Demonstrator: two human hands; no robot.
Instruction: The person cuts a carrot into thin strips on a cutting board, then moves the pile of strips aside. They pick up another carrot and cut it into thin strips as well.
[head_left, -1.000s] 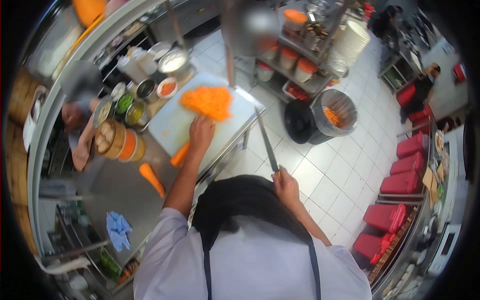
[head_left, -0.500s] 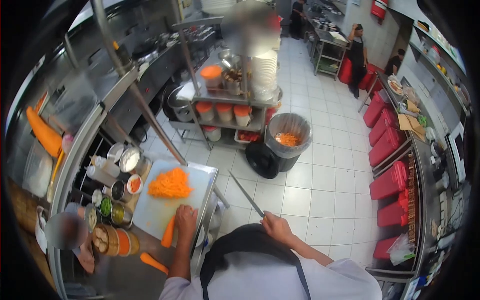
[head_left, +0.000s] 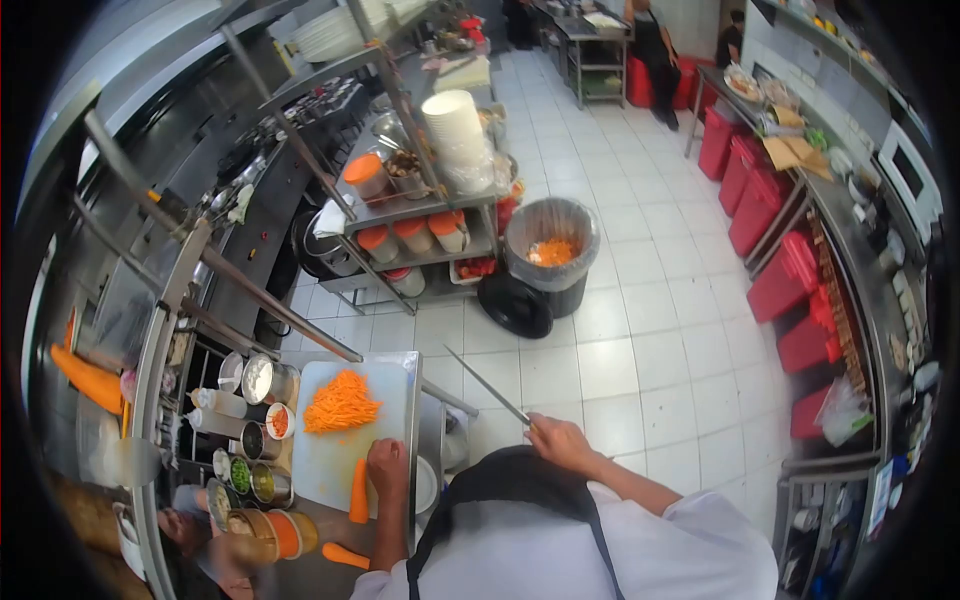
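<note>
A long knife (head_left: 490, 387) is gripped by its handle in my right hand (head_left: 562, 442), its blade angled up and away over the floor. My left hand (head_left: 387, 462) is curled into a fist at the right edge of the white cutting board (head_left: 330, 470); nothing shows in its fingers. Just left of that fist lies a peeled carrot (head_left: 359, 490), partly over the board's near edge. A second carrot (head_left: 345, 555) rests on the steel table (head_left: 310, 575). Farther up the board is a heap of shredded carrot (head_left: 342, 402).
Left of the board stand small containers (head_left: 262, 440), squeeze bottles (head_left: 215, 412) and a bamboo steamer (head_left: 250, 537). Ahead are a shelf rack (head_left: 430, 260) and a lined bin (head_left: 552, 235) with its black lid (head_left: 515, 306) leaning by it. Co-workers stand farther back.
My left hand has drawn its fingers into a fist and now sits slightly apart from the carrot. The knife stays in my right hand. My view has turned somewhat.
</note>
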